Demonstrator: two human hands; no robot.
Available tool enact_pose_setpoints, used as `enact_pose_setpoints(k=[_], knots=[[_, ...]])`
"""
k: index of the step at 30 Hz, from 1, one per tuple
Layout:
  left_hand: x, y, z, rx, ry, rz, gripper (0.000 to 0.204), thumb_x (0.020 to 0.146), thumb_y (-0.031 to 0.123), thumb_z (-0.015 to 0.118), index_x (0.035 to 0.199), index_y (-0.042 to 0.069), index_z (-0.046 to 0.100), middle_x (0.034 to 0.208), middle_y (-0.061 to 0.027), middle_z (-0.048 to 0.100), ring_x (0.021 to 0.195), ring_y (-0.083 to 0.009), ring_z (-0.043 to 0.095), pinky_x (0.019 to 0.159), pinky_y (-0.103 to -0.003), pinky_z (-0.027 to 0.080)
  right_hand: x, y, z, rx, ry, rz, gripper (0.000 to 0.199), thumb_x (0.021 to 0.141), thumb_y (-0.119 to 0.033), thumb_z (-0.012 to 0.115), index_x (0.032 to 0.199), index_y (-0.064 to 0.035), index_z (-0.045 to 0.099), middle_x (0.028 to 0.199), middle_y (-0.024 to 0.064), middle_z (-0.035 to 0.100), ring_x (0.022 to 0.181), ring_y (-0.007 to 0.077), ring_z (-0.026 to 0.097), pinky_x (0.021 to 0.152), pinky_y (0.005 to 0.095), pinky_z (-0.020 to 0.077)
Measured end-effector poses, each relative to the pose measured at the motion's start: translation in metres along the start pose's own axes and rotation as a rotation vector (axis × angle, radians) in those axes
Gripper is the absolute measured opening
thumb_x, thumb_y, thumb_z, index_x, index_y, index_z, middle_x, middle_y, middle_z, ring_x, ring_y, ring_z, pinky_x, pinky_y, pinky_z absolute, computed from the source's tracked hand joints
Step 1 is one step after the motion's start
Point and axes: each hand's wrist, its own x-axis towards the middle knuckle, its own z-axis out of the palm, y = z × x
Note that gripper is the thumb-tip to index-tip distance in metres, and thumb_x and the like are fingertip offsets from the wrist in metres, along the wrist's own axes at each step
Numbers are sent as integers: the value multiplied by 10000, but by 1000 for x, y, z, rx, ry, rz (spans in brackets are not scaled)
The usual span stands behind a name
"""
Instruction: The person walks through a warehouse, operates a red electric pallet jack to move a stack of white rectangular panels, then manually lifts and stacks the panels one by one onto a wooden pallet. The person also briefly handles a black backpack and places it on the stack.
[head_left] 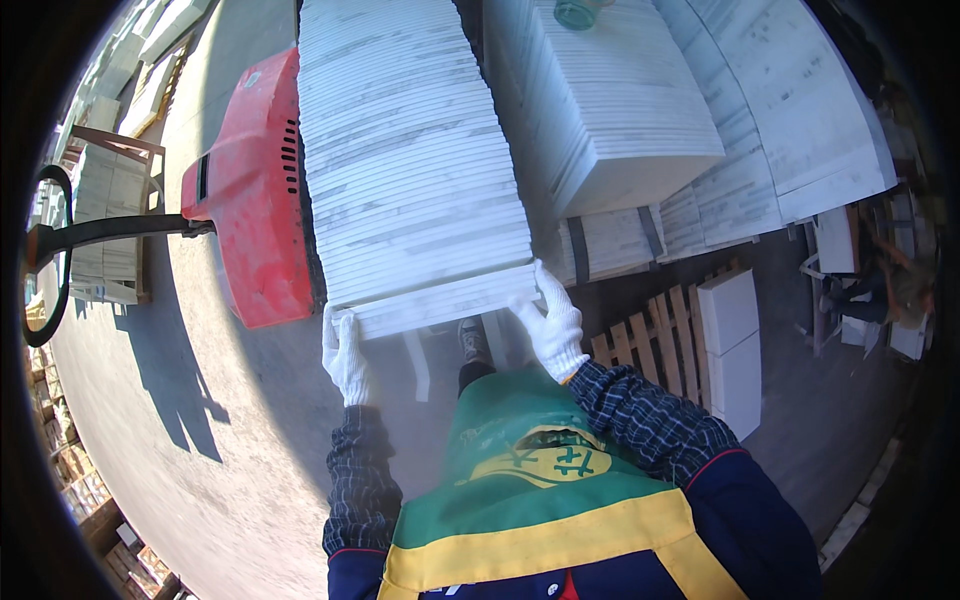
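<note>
A long row of white, grey-veined stone tiles (410, 150) stands on edge in front of me. At its near end is a single tile (440, 301), slightly apart from the row and gripped at both ends. My left hand (345, 357), in a white knit glove, is closed on the left end of that tile. My right hand (555, 328), gloved the same way, has its fingers on the right end, with the thumb on the near side. The underside of the tile and some fingertips are hidden.
To the left stands a red pallet truck (250, 200) with a black handle (110, 232). More stacked stone (620, 100) is at the right, a green glass container (577, 12) on top. A wooden pallet (655, 340) and white blocks (730, 345) lie right. Another person (900, 285) is far right.
</note>
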Motion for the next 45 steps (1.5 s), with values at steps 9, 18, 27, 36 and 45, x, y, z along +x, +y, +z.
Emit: enact_pose_setpoints(k=[9,18,27,36,45], knots=[[-6,-11,-19,13,-6,-72,575,994,122,672,1502,-17,440,1512,-114,500,1355,-177,488,1143,-317,382,7,24,-26,-99,-238,-83,975,713,-245,929,1494,-74,371,1461,215,512,1339,326,533,1113,437,465],[-10,-20,-24,128,38,52,600,1014,166,653,1522,0,379,1489,-125,476,1345,-200,486,1142,-328,388,19,37,-20,-159,-191,-96,829,728,-251,929,1400,-58,481,1325,197,620,1204,297,644,1017,399,541],[-7,-12,-6,129,139,63,428,985,227,708,1320,31,528,1230,-40,592,1132,-130,552,1019,-297,444,11,16,-16,-41,-189,56,674,887,-231,802,1464,-58,500,1286,191,676,1182,247,666,1008,370,525],[-3,-12,-6,69,146,43,393,980,166,709,1312,23,555,1170,-29,620,1057,-118,567,966,-292,465,7,7,-17,-14,-209,95,757,867,-250,794,1521,-106,439,1297,204,664,1197,289,658,1015,381,515],[-11,-6,0,12,133,4,506,1005,116,656,1467,-7,490,1340,-79,598,1178,-146,569,1034,-298,456,7,25,-11,-128,-147,-152,719,901,-351,752,1510,-116,451,1431,222,548,1303,355,570,1093,421,457]])
